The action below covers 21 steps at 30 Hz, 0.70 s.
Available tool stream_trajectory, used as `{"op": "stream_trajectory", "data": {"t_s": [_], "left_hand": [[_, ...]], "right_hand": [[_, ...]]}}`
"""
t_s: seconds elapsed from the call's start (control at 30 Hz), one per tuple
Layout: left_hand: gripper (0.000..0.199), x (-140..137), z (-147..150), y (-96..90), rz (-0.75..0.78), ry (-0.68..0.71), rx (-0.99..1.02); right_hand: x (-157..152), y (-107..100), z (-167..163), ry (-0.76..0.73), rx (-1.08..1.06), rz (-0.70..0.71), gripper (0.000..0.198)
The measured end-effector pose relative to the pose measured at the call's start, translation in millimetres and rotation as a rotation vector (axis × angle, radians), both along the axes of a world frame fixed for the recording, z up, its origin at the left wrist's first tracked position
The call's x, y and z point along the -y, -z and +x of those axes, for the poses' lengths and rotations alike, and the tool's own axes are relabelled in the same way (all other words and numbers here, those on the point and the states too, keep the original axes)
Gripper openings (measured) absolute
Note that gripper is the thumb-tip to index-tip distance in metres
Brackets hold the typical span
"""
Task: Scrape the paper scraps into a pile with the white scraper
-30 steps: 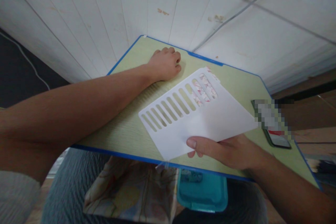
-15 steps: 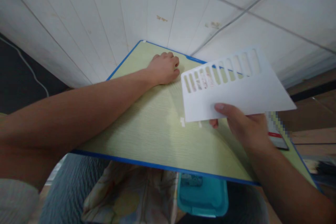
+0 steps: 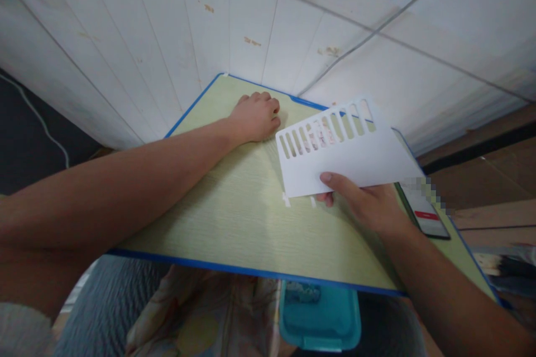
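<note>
A white sheet (image 3: 335,162) with a row of long rounded slots along its far edge is tilted up over the table. My right hand (image 3: 355,195) grips its near edge, thumb on top and fingers underneath. Some reddish and dark marks show through several slots; what bears them I cannot make out. To the left of the sheet, my left hand (image 3: 255,117) rests on the table (image 3: 218,223), its fingers curled in and nothing visible in them. The inside of that palm is hidden.
A phone (image 3: 431,217) with a lit screen, partly pixelated, lies at the table's right side. Below the near edge is a teal lidded box (image 3: 320,318) beside patterned cloth (image 3: 201,312). A white plank wall (image 3: 247,5) stands behind, with a grey cable (image 3: 360,39) on it.
My right hand has shifted slightly left with the sheet, bringing it closer to my left hand, and more of the phone shows. My left hand stays at the same spot on the table.
</note>
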<state>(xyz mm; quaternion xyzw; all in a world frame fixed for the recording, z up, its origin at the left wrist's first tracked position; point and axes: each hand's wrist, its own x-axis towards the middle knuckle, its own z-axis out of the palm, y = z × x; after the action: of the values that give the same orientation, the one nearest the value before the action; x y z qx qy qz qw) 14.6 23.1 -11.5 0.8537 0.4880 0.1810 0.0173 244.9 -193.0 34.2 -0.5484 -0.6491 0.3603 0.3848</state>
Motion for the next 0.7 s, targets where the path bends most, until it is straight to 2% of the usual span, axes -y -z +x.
{"op": "stream_trajectory", "data": {"t_s": [0.27,0.5,0.7], "left_hand": [[0.047,0,-1,-0.1,-0.010,0.009,0.005],[0.049,5,-1,-7.2,-0.067,0.005,0.022],[0.046,10,0,-13.9,-0.086,-0.002,-0.002]], "right_hand": [[3,1,7,-0.015,0.009,-0.022,0.048],[8,-9,9,-0.241,-0.046,-0.206,0.040],[9,-14,10,-0.299,-0.073,-0.304,0.035]]}}
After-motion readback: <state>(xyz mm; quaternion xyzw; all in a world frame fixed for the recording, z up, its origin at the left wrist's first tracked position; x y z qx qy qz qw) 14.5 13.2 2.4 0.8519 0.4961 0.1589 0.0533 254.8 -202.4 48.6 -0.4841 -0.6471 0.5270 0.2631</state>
